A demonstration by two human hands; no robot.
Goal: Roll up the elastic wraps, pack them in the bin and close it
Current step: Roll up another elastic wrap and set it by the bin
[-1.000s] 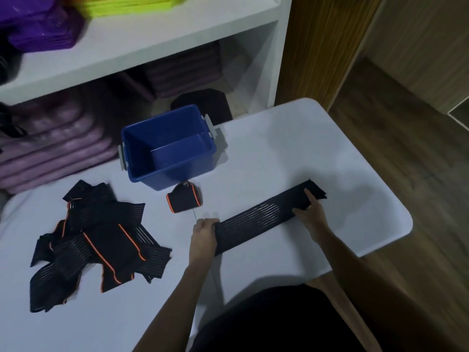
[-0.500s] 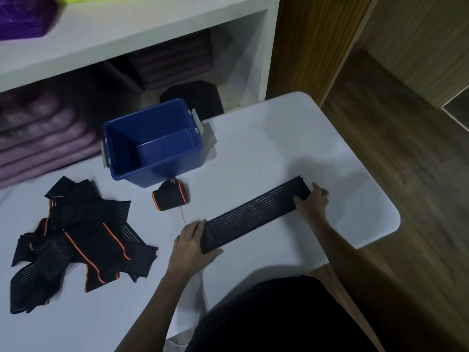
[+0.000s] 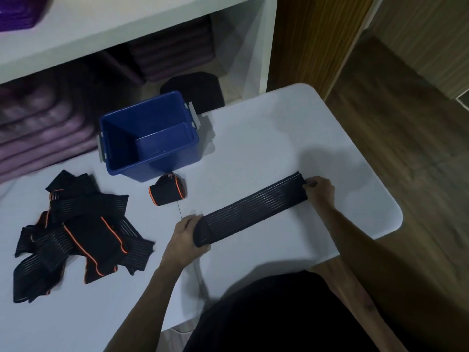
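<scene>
On the desk [image 3: 266, 138] I see loose wraps [image 3: 76, 232] heaped far left, then the open blue bin [image 3: 149, 138] with one finished roll [image 3: 167, 190] touching its front. My left hand [image 3: 184, 240] curls round the stretched wrap [image 3: 253, 207]'s near end; my right hand [image 3: 319, 190] pinches the far end. Uneven tension could skew the roll, I judge.

Bare counter [image 3: 266, 138] lies open right of the blue bin [image 3: 152, 158]; a rolled wrap [image 3: 167, 191] sits just before it.
</scene>
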